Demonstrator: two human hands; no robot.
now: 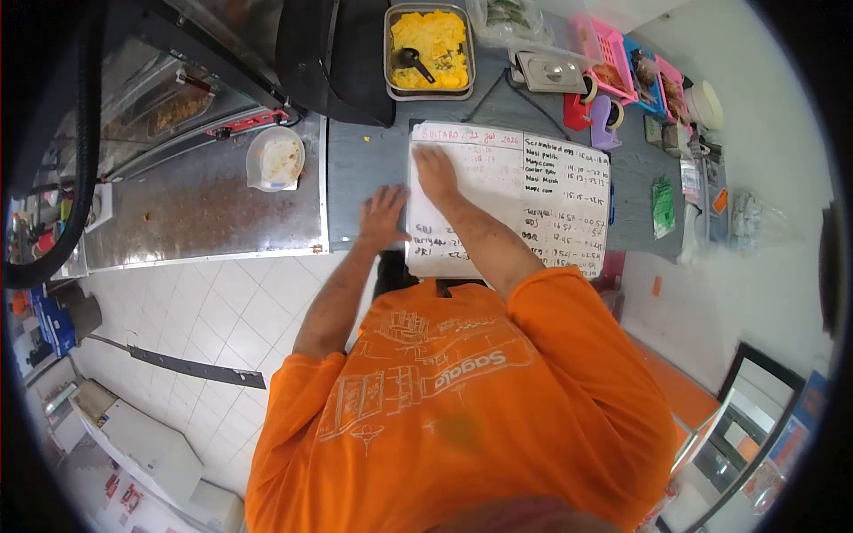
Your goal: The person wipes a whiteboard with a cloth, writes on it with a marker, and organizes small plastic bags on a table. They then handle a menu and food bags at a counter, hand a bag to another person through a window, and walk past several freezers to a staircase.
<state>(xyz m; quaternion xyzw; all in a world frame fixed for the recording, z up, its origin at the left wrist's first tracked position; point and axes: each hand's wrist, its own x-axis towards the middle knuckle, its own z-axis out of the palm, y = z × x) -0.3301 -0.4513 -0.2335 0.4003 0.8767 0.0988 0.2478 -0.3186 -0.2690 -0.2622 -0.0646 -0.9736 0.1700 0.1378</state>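
2 hands rest at the whiteboard (524,204), which lies flat on the grey counter (355,169). Right hand (435,171): palm pressed flat on the board's upper left corner, fingers together. Left hand (384,215): fingers spread on the counter, at the board's left edge. 1 tray (388,62) of yellow egg sits beyond the board; 1 plastic tub (253,169) left of it.

Your right hand (435,173) lay flat on the whiteboard (511,195) and covered the writing under it; your forearm (480,235) and orange shirt (462,391) hid the board's near edge. Left-column entries were smudged and too small to read, same for the contents of the pink and blue baskets (635,67). The black hose (84,133) ran out of frame top-left.
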